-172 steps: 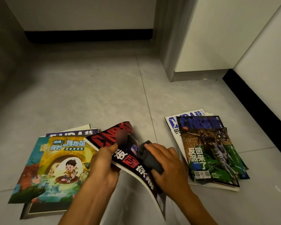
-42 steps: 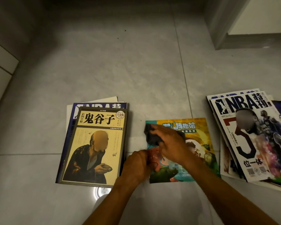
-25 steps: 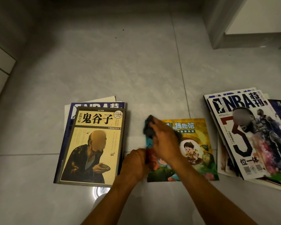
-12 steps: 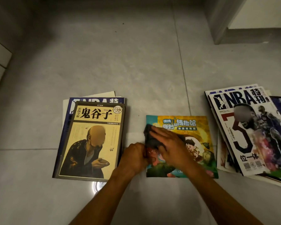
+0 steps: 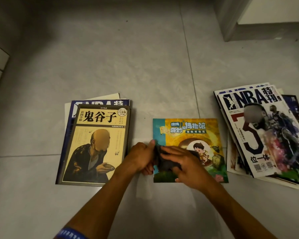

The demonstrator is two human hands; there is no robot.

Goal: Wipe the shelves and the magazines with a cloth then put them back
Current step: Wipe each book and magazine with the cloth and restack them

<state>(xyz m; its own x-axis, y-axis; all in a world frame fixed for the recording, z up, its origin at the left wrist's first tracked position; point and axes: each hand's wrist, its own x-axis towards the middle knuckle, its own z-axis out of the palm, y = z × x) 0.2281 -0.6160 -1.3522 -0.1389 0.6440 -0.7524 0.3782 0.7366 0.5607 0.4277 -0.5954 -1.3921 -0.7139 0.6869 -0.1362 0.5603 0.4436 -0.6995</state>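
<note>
Nearest, frame centre: right hand (image 5: 188, 167) presses dark cloth (image 5: 164, 163) flat-fingered on cartoon magazine (image 5: 188, 133); left hand (image 5: 141, 158) pinches its left edge. Flanking stacks — yellow book (image 5: 95, 144), NBA magazines (image 5: 266, 128). Beyond: grey tiled floor (image 5: 119, 57), cabinet base (image 5: 248, 19) upper right.

Dark cloth (image 5: 166, 161) bunched on colourful cartoon magazine (image 5: 197, 133) — flat on floor, between two stacks

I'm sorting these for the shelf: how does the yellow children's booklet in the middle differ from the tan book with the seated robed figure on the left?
The children's booklet lies alone on the floor; the tan book tops a small stack. The booklet is squarer and looks thin; the tan book is taller, with a dark border. The booklet is being wiped: right hand presses a dark cloth on it, left hand holds its edge. The tan book is untouched. Both lie face up.
</note>
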